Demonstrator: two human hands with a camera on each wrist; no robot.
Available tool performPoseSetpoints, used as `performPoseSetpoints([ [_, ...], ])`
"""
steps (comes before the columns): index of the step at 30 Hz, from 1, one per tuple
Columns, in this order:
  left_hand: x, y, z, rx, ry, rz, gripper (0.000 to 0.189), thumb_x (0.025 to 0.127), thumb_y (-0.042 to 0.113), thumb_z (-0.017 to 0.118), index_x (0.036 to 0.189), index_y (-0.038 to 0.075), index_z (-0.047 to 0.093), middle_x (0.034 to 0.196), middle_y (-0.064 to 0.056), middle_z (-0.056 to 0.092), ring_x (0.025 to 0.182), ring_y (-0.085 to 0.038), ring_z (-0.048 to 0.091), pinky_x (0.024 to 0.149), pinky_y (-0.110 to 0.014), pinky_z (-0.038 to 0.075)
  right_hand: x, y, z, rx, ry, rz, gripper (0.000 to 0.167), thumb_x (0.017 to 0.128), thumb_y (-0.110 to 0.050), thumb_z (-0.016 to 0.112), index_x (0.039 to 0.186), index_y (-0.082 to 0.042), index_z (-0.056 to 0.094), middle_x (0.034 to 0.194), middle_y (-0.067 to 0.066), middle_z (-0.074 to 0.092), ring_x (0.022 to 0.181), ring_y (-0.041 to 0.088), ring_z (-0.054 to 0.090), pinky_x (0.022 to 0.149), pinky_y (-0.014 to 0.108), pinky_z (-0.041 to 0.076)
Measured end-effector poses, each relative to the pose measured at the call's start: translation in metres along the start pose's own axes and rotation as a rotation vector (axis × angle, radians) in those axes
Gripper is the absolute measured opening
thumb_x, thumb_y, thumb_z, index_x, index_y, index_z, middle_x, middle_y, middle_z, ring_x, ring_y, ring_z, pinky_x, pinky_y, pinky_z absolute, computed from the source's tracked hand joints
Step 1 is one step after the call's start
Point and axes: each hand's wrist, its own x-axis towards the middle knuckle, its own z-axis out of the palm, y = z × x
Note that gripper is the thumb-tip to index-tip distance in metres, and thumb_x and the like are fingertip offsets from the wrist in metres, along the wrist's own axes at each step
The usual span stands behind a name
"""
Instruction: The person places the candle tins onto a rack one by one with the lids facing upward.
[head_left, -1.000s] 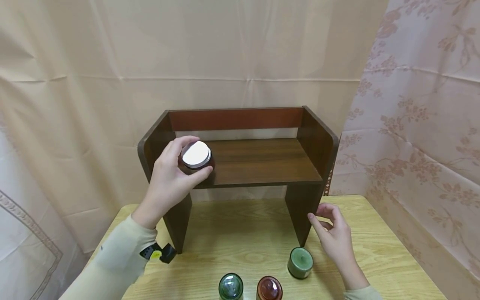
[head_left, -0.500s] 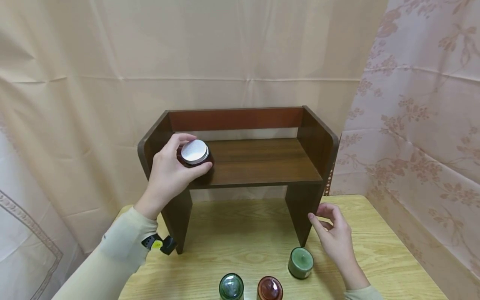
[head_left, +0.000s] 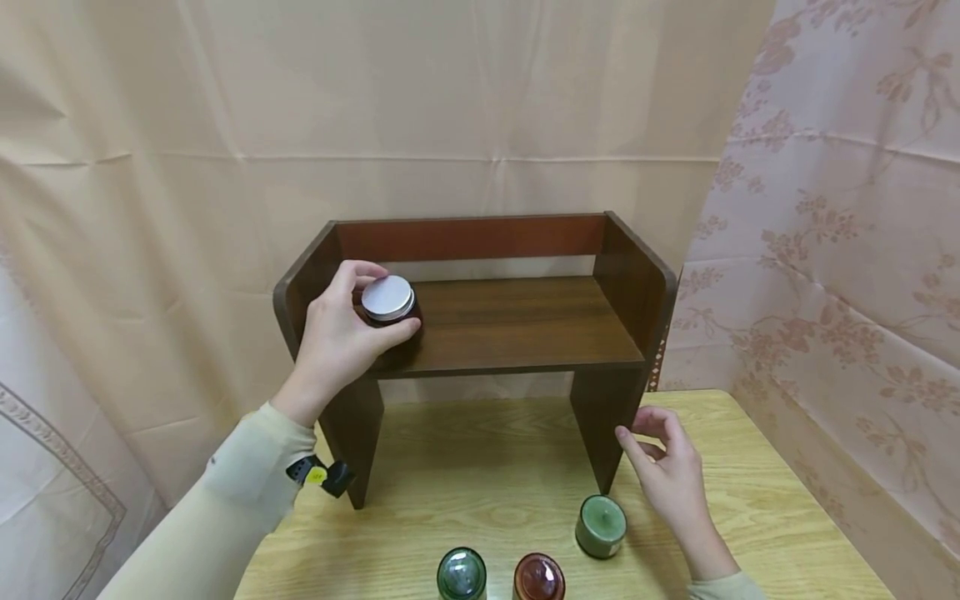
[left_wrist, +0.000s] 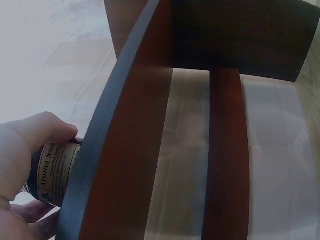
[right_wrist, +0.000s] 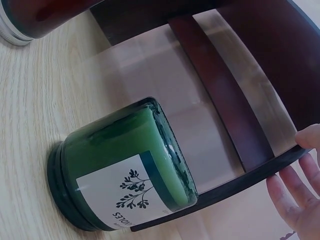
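Observation:
My left hand [head_left: 330, 342] grips a dark scented candle jar [head_left: 387, 298] with a silver lid, thumb on one side and fingers on the other. The jar is upright at the left end of the brown wooden desk shelf [head_left: 517, 321]; whether its base touches the board cannot be told. Part of its cream label [left_wrist: 54, 167] shows in the left wrist view, partly behind the shelf's edge. My right hand [head_left: 670, 467] pinches the front edge of the shelf's right side panel, thumb inside, fingers outside. Just in front of that panel stands a green candle in a glass [right_wrist: 125, 170].
Near the table's front edge stand a green glass jar [head_left: 461, 573] and an amber-red glass jar [head_left: 538, 577], both cut off by the frame. The shelf stands on a light wooden table [head_left: 480, 467]. Beige curtains [head_left: 450, 100] hang behind it, floral cloth [head_left: 847, 250] at the right.
My left hand and the candle jar have shifted slightly back and to the left over the shelf. The lid's glare has faded. My right hand has stayed on the panel.

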Motion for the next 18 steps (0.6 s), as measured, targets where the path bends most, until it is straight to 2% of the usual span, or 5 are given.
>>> performPoseSetpoints([
  [5,0.0014,-0.0043,0.0,0.004,-0.005,-0.028,0.066,0.08,0.019,0.098,0.133,0.008,0.059,0.128,-0.016,0.072,0.115,-0.033,0.068,0.09,-0.043,0.05,-0.0002,-0.0007,-0.0003,-0.006,-0.001,0.005,0.033,0.095,0.009,0.08,0.123,0.005,0.063,0.11,0.014,0.07,0.098,-0.003,0.067,0.081,0.012,0.058],
  [12,0.0028,-0.005,0.0,0.03,-0.013,-0.024,0.067,0.081,0.017,0.097,0.134,0.006,0.058,0.131,-0.016,0.07,0.117,-0.035,0.067,0.095,-0.047,0.05,-0.0001,-0.0024,-0.0006,-0.008,-0.011,0.021,0.032,0.097,0.006,0.079,0.123,0.004,0.062,0.11,0.014,0.071,0.098,-0.002,0.068,0.081,0.012,0.058],
  [18,0.0048,-0.006,0.001,0.033,-0.029,-0.05,0.067,0.083,0.017,0.095,0.136,0.005,0.057,0.134,-0.016,0.068,0.118,-0.036,0.066,0.099,-0.05,0.051,0.0002,-0.0013,-0.0006,-0.01,-0.013,0.023,0.032,0.097,0.006,0.079,0.124,0.003,0.062,0.11,0.014,0.071,0.098,-0.002,0.068,0.082,0.012,0.058],
])
